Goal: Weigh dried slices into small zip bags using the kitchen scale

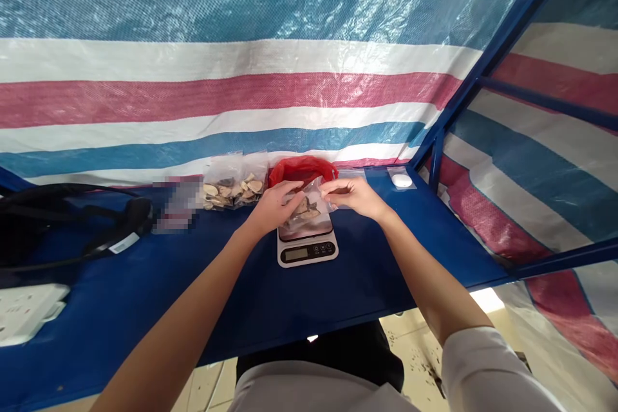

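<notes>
Fingers [337,185] of the right hand [361,196] pinch a clear bag [307,207] over the scale [309,253]; left hand [273,206] alongside, grip unclear, both forearms [193,309] stretched forward.

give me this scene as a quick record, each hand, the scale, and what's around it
left hand: at the left side of a clear bag of brownish pieces
right hand: pinching the bag's right edge
scale: white, beneath the bag, reading illegible
behind: red plastic bag
left of scale: two filled clear bags
surface: blue table
</notes>
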A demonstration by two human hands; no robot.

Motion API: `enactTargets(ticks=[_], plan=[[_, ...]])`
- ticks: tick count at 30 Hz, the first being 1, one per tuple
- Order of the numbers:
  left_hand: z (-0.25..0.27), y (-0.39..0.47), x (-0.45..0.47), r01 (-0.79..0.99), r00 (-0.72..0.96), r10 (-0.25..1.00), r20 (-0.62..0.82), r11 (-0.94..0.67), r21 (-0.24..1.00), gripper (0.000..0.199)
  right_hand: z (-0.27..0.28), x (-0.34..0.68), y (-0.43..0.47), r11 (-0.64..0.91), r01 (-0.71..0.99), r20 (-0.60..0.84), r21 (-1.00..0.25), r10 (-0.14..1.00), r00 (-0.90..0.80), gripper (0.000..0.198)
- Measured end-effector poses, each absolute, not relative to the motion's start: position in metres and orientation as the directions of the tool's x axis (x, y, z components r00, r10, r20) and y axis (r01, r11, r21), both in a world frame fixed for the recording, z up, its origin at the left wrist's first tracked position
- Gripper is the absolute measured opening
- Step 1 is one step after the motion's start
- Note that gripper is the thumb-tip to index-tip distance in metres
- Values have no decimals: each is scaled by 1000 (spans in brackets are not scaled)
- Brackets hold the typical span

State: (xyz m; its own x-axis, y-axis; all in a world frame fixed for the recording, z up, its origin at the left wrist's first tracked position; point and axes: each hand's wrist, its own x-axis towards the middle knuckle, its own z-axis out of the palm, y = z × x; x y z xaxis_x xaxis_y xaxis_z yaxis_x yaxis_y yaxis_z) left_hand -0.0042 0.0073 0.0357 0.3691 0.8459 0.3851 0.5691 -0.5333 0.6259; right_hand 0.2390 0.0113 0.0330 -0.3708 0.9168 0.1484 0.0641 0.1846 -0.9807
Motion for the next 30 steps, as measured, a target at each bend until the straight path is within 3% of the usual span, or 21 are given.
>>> enactTargets(ticks=[4,9,14,18,21,25,30], plan=[[53,16,1,485,402,892,206,-398,779,49,46,237,21,326,135,238,-935,865,-442,33],[69,20,4,422,399,915,63,-245,873,45,57,235,27,397,189,268,-898,834,-482,31],[66,17,6,238,283,958,49,-119,964,38,61,241,30,405,164,304,-899,848,-434,26],[52,14,11,75,172,985,14,-28,997,36,54,248,31,343,99,298,-934,902,-313,32],[40,9,19,-61,61,998,21,-17,998,38,40,248,30,194,74,177,-978,965,-193,44],[32,-1,32,-242,-72,997,-5,-13,970,40,23,240,30,45,15,41,-999,980,-195,42],[31,-3,37,-253,-64,996,-66,48,966,40,14,228,33,43,-141,66,-989,985,-160,40]])
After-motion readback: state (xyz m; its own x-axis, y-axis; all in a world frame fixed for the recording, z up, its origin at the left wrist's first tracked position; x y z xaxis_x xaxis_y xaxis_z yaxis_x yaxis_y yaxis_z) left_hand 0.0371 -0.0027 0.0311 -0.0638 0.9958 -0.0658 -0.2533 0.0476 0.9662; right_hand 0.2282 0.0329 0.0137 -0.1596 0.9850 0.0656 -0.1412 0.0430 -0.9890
